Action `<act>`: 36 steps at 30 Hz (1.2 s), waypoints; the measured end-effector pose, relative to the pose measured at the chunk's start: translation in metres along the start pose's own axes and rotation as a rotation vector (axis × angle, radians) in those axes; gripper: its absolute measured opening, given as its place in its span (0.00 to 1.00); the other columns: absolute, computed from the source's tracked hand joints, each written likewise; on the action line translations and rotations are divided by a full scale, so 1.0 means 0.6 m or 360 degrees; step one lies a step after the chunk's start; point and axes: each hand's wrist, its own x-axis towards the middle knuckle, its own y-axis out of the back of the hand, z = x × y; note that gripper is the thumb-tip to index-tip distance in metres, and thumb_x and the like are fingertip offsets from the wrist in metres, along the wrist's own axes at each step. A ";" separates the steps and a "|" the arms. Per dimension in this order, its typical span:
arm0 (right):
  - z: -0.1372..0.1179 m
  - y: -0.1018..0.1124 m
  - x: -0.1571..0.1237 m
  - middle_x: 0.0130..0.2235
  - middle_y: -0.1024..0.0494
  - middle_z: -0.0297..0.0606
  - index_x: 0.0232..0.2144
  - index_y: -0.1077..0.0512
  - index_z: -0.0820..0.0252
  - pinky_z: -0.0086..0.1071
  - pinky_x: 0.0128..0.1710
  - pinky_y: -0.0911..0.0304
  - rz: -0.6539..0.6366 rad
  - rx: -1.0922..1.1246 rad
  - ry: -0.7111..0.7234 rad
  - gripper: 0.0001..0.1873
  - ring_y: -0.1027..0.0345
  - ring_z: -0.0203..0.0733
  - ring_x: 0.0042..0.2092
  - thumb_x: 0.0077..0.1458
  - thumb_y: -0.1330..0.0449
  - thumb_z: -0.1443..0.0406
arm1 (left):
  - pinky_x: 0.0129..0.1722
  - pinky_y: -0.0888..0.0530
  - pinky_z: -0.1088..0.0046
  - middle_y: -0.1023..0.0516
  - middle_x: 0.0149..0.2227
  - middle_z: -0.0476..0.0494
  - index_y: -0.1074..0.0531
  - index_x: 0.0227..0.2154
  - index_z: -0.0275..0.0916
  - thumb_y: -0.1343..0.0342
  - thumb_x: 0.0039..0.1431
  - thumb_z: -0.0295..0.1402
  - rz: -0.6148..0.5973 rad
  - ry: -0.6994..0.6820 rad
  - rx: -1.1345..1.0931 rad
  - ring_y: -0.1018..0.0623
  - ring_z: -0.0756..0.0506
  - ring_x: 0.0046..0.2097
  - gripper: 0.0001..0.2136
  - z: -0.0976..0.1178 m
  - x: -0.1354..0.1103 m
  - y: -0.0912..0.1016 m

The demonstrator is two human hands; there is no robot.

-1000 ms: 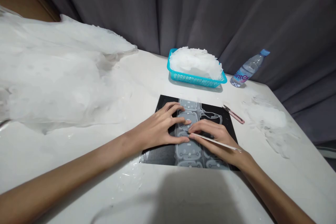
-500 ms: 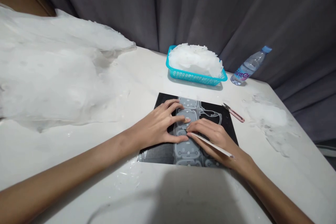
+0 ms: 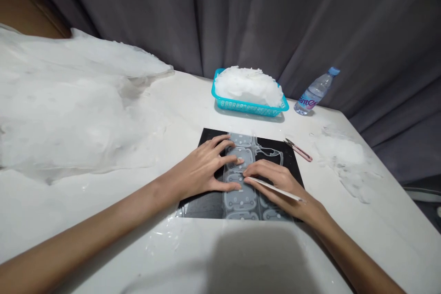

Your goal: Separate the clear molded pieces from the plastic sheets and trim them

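My left hand (image 3: 215, 165) lies with spread fingers on a translucent grey moulded sheet (image 3: 240, 198), pressing it against a black mat (image 3: 206, 209). The sheet shows a column of rounded-rectangle shapes with small pale dots. My right hand (image 3: 279, 181) is closed in a pinch around a slim white pen-shaped tool (image 3: 275, 188). Its fingertips rest near the sheet, close to my left thumb and index finger. The tool's working tip is hidden by the fingers. A loose clear trimmed strip (image 3: 267, 152) lies beyond my right hand on the mat.
Pink-handled snips (image 3: 301, 152) lie at the mat's right edge. Behind stand a blue basket (image 3: 248, 107) heaped with white translucent pieces and a water bottle (image 3: 315, 95). Large plastic-wrapped bundles (image 3: 69, 115) cover the left side. Clear scraps (image 3: 347, 161) lie at right.
The whole view has shifted slightly, so the things appear a little further left and lower. Both hands stay at nearly the same place on the sheet, with the tool still held.
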 end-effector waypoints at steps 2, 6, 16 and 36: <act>0.004 -0.004 0.001 0.46 0.19 0.40 0.46 0.25 0.54 0.38 0.53 0.31 0.0015 -0.0018 0.0042 0.07 0.25 0.44 0.49 0.72 0.43 0.63 | 0.64 0.30 0.45 0.27 0.60 0.35 0.24 0.53 0.43 0.41 0.62 0.59 0.0009 -0.0002 -0.0003 0.35 0.28 0.68 0.27 -0.001 0.000 -0.001; 0.007 -0.010 0.004 0.46 0.20 0.41 0.46 0.26 0.54 0.38 0.54 0.31 -0.0001 -0.0064 0.0106 0.07 0.25 0.44 0.51 0.72 0.44 0.63 | 0.64 0.30 0.45 0.27 0.60 0.33 0.24 0.53 0.42 0.41 0.62 0.58 0.0017 0.0003 0.0002 0.36 0.28 0.69 0.27 0.000 -0.001 -0.002; -0.019 0.033 -0.013 0.44 0.20 0.39 0.42 0.26 0.54 0.35 0.48 0.31 -0.0012 -0.0096 -0.0221 0.06 0.24 0.44 0.46 0.71 0.43 0.63 | 0.63 0.31 0.46 0.28 0.61 0.33 0.24 0.55 0.44 0.45 0.63 0.61 -0.0023 0.0041 0.0067 0.37 0.28 0.70 0.29 0.005 -0.002 0.003; 0.032 -0.033 0.018 0.47 0.23 0.50 0.56 0.28 0.61 0.40 0.47 0.25 0.0104 -0.0863 0.0342 0.15 0.24 0.48 0.47 0.74 0.49 0.64 | 0.44 0.29 0.61 0.25 0.42 0.40 0.29 0.44 0.37 0.39 0.55 0.64 0.0079 0.0839 -0.0273 0.25 0.37 0.44 0.32 0.047 -0.011 0.014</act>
